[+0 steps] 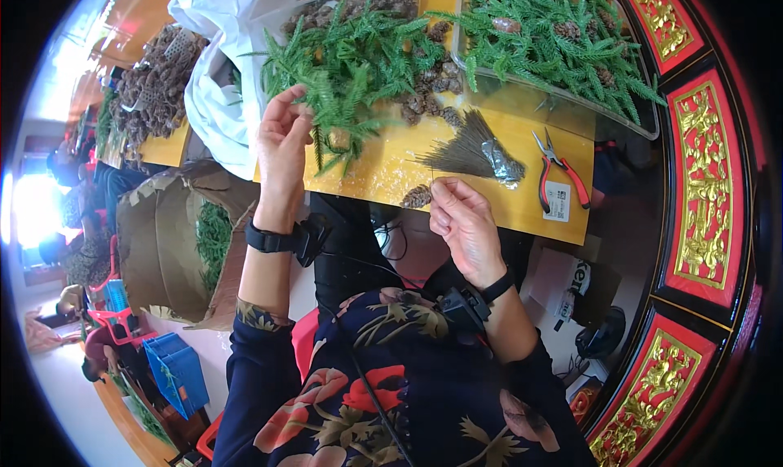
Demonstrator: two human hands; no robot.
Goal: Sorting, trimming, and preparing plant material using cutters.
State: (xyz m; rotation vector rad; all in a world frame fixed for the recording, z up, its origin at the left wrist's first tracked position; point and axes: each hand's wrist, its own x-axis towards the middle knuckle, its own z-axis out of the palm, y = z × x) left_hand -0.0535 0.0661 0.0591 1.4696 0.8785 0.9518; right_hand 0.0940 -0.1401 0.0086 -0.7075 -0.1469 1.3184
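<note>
My left hand (282,145) is raised over the left part of the table, its fingers curled at the edge of a green artificial pine sprig (341,112). That sprig is partly blurred and seems to be in its grip. By the front edge, my right hand (469,226) pinches the thin wire of a small brown pine cone (417,196), which hangs just left of the fingertips. Close beyond it lies a fanned bundle of brown wire stems (473,149), wrapped in silvery film at one end. Red-handled pliers (558,169) rest to the right, jaws apart.
Loose pine cones (428,92) and a heap of green sprigs (383,51) cover the table's back. A clear bin (563,100) of greenery stands back right. White plastic sheeting (220,84) drapes at left, above an open cardboard box (159,247). Carved red-gold panels (703,190) line the right.
</note>
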